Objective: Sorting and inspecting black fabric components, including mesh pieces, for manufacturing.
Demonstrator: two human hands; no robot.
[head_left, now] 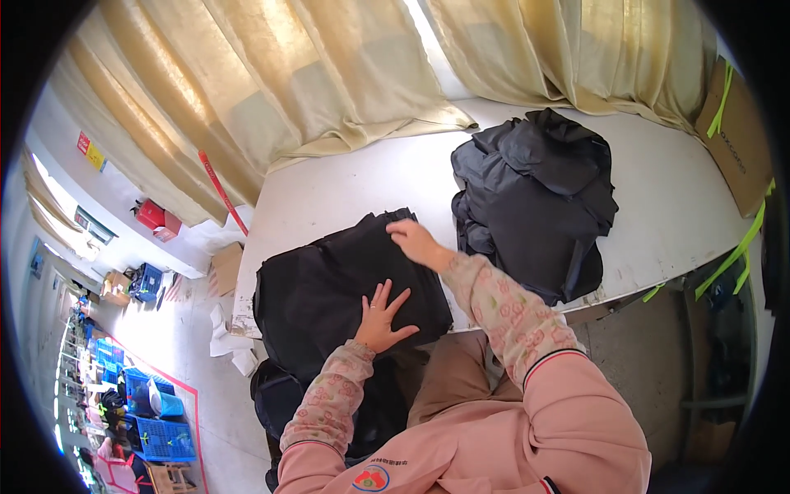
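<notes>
A stack of flat black fabric pieces point(321, 288) lies at the table's near left, partly hanging over the front edge. My left hand point(382, 319) rests flat on the stack near its front, fingers spread and palm down. At the far right corner of the same stack, the fingers of my right hand point(414, 244) are bent together on the edge of the black fabric. How many layers they hold is hidden. To the right sits a looser, crumpled heap of black fabric point(535, 206), apart from both hands.
The white table point(346, 185) has a worn front edge. Beige curtains point(329, 82) hang behind it and touch its far side. A cardboard box point(732, 144) with neon-green strips stands at the right. More dark fabric point(284, 399) lies below the table. Blue crates point(164, 436) stand on the floor at left.
</notes>
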